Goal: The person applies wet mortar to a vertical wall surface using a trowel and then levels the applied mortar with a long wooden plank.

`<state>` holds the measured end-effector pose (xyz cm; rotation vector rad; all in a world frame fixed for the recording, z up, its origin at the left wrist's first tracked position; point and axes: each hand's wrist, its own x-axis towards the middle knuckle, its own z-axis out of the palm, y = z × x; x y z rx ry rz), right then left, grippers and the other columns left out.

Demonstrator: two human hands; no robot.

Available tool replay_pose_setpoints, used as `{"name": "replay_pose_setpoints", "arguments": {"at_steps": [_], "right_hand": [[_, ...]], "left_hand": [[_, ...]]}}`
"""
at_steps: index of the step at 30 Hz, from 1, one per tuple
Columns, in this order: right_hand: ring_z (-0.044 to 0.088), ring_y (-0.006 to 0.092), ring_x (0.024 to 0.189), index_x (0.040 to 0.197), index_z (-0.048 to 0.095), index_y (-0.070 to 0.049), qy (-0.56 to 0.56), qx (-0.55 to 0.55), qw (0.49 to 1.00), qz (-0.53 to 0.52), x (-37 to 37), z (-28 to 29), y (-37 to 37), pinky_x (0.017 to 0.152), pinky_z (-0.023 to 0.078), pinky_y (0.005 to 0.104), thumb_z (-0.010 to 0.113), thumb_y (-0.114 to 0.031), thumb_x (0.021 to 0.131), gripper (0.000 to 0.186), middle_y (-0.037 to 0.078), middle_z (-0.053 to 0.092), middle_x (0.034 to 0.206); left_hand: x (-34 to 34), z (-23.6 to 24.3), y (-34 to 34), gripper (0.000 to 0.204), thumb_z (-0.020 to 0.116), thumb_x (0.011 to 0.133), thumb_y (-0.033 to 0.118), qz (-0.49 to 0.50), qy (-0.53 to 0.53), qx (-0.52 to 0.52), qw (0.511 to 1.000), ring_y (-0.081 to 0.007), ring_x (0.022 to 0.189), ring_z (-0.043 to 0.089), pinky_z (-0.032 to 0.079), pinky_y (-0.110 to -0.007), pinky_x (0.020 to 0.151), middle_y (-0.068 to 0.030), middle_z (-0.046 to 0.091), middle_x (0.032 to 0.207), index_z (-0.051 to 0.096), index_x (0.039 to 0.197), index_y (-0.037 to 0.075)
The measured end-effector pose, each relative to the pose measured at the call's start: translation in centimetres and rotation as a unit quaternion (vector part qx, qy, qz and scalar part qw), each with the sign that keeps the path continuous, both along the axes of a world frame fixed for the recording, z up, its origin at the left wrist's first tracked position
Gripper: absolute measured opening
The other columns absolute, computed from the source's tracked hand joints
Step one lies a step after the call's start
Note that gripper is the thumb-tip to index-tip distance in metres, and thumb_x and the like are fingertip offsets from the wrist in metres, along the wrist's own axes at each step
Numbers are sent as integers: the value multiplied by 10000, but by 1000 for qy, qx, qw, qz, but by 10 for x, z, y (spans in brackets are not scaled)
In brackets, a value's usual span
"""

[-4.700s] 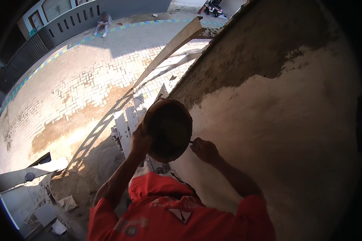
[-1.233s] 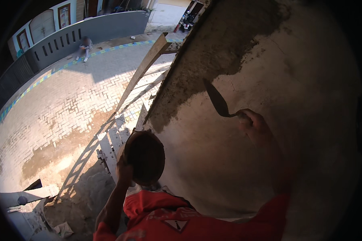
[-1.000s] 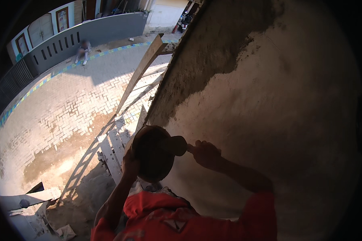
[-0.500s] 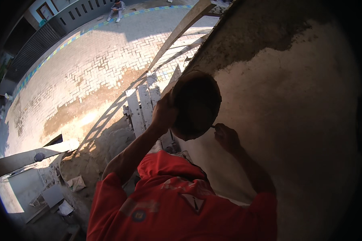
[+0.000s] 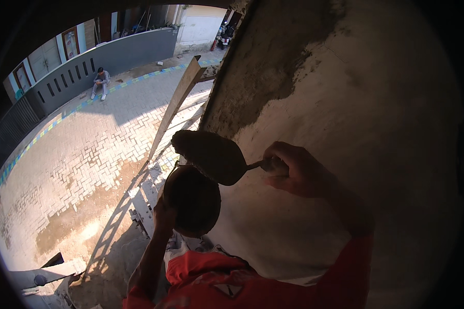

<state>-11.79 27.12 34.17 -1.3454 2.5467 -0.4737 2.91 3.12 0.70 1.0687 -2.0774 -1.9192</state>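
Observation:
My left hand (image 5: 165,215) grips the rim of a dark round bowl (image 5: 193,203), held low in front of my body. What lies inside the bowl is too dark to make out. Closed around the handle of a trowel, my right hand (image 5: 301,172) is raised beside the wall. The trowel's blade (image 5: 211,156) is held above the bowl's far rim, with a dark lump of what looks like mortar on it. Ahead and to the right runs a wall (image 5: 304,226), with a rough, darker wet-looking patch (image 5: 265,77) along its far upper part.
A wooden post (image 5: 176,105) slants up left of the wall's edge. Far below lies a paved yard (image 5: 103,139), where a person (image 5: 101,84) sits by a grey fence (image 5: 134,54). White-stained planks (image 5: 142,203) lie under my left arm, and a pale beam (image 5: 49,273) crosses at lower left.
The trowel has come up out of the bowl with a dark load on its blade. The bowl is lower and farther left in view. My view has tilted up toward the fence.

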Motion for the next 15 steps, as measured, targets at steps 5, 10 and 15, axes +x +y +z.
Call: {"name": "replay_pose_setpoints", "arguments": {"at_steps": [5,10,15], "right_hand": [[641,203,773,1105,612,-45,-38,-66,997,30,36,101,-9,682,500,343,753,-139,759,386,93,639,873],[562,114,658,1189,609,-11,-291,-97,938,-164,-17,94,11,601,464,296,709,-131,797,422,39,614,784],[528,121,755,1399,446,-37,303,-380,771,-412,-90,150,149,668,435,264,609,-422,903,649,39,581,851]], "left_hand": [[1,-15,14,462,529,716,57,0,-6,-9,1000,-343,977,657,500,-410,830,-216,677,1014,590,1171,4],[20,-16,3,477,522,712,34,30,-9,-52,998,-364,1006,646,489,-426,855,-225,671,1030,584,1185,11],[21,-26,29,477,531,730,48,11,-11,-5,1000,-343,1009,645,496,-417,843,-216,665,1053,579,1204,22]]}}
